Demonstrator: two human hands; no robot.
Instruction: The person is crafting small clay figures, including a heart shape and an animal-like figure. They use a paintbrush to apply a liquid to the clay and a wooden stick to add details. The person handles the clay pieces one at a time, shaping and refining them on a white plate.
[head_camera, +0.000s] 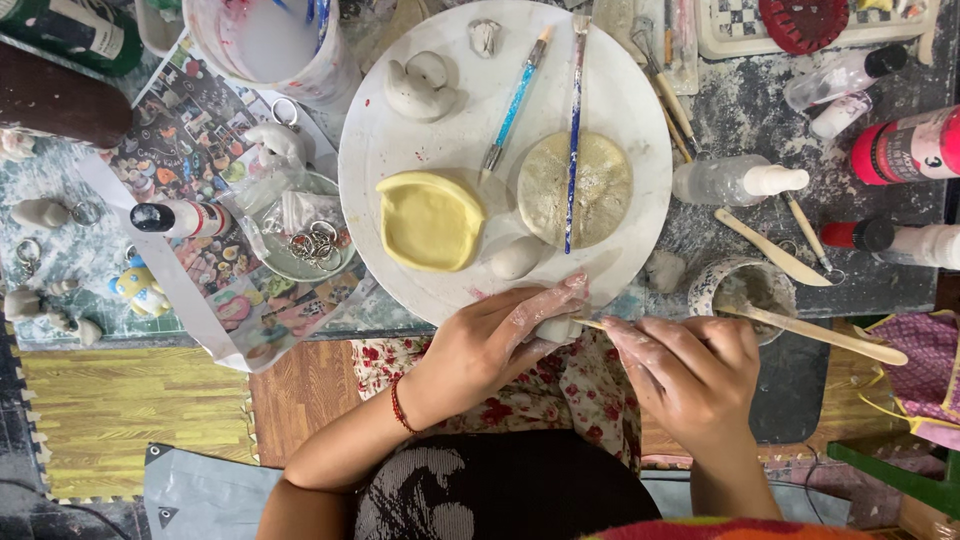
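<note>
On round white plate (400, 150), two brushes (575, 130), two hands (590, 350) gripping one clay lump (553, 328)

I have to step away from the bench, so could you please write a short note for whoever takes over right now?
Left hand holds a small white clay lump at the near rim of the round white board.
Right hand holds a thin wooden tool, tip against the lump.
On the board: yellow clay piece, flattened beige disc, white clay egg, small white figure, two brushes.
Done: those pieces shaped.
Left: the lump is unfinished.
</note>
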